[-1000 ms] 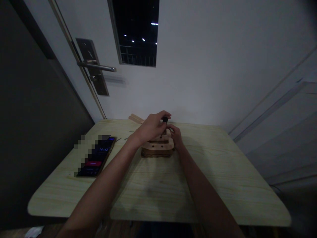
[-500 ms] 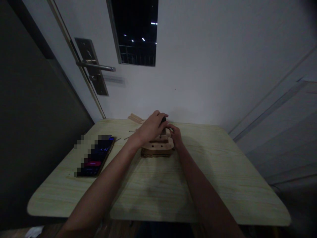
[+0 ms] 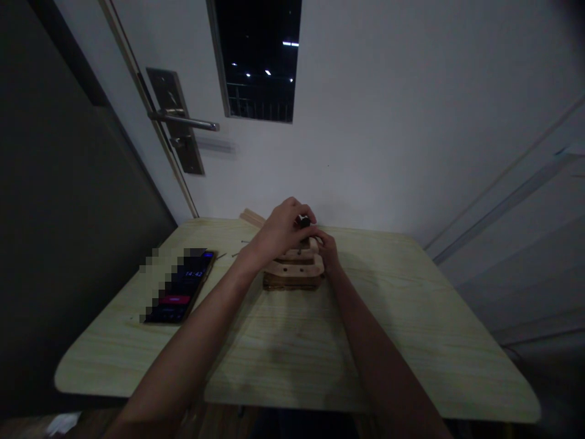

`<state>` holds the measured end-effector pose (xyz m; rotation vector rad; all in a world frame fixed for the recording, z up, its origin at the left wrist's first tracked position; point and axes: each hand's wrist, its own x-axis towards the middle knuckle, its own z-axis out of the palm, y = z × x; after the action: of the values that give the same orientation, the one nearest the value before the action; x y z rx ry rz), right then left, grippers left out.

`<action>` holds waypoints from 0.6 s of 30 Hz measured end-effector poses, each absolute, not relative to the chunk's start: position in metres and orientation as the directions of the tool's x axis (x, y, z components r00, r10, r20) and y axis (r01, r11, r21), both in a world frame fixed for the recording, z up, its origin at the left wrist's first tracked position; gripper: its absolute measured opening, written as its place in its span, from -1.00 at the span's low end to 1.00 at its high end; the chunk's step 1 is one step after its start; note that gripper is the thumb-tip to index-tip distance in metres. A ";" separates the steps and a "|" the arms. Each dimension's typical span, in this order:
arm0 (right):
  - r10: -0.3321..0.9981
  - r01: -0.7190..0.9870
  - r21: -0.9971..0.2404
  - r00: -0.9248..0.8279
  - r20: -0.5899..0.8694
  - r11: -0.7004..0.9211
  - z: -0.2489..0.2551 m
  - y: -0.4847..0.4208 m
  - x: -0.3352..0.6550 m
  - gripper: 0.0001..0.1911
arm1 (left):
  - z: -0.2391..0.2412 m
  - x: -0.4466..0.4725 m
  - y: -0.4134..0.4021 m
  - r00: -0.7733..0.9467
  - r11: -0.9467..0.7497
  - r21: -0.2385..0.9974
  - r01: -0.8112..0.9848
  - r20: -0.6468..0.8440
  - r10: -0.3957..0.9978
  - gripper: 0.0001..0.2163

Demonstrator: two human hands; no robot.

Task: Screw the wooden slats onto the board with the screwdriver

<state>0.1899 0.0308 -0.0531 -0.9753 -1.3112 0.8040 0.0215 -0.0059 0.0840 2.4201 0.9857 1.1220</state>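
My left hand (image 3: 286,227) is closed around a short black handle (image 3: 303,221) that points up over a small wooden assembly. The lower end of the tool is hidden, so its kind does not show. The assembly includes a pale curved wooden piece (image 3: 295,270) with two dark holes along its near face. Beneath it lies a brown block (image 3: 290,283) with a rough lower edge. My right hand (image 3: 327,248) rests against the assembly's right side with bent fingers, partly hidden; it seems to steady the wood.
Left on the table (image 3: 411,341) lies a phone (image 3: 187,286) with its screen lit. Several thin screws or nails, one a dark screw (image 3: 222,256), lie between phone and wood. Pale wooden strips (image 3: 251,217) are behind my left hand. A white door with a metal handle (image 3: 192,123) stands behind.
The view has shifted slightly. My left hand's fingers have lifted and changed their hold around the black handle, showing more of it. My right hand stays at the wood's right side.
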 end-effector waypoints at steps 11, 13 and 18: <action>0.900 0.077 -0.907 0.118 0.420 0.414 -0.049 0.029 0.191 -0.84 | 0.083 0.019 -0.003 0.441 -0.725 0.566 0.393 0.576 0.688 -0.61; 0.901 0.081 -0.909 0.123 0.417 0.409 -0.049 0.028 0.190 -0.84 | 0.083 0.020 -0.005 0.463 -0.734 0.569 0.370 0.572 0.677 -0.57; 0.905 0.081 -0.915 0.134 0.404 0.396 -0.048 0.028 0.188 -0.83 | 0.081 0.025 -0.007 0.493 -0.753 0.552 0.357 0.574 0.654 -0.77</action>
<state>0.1879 0.0276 -0.0478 -1.0034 -1.3046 0.7724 0.0250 -0.0075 0.0815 2.3815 0.8445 1.1417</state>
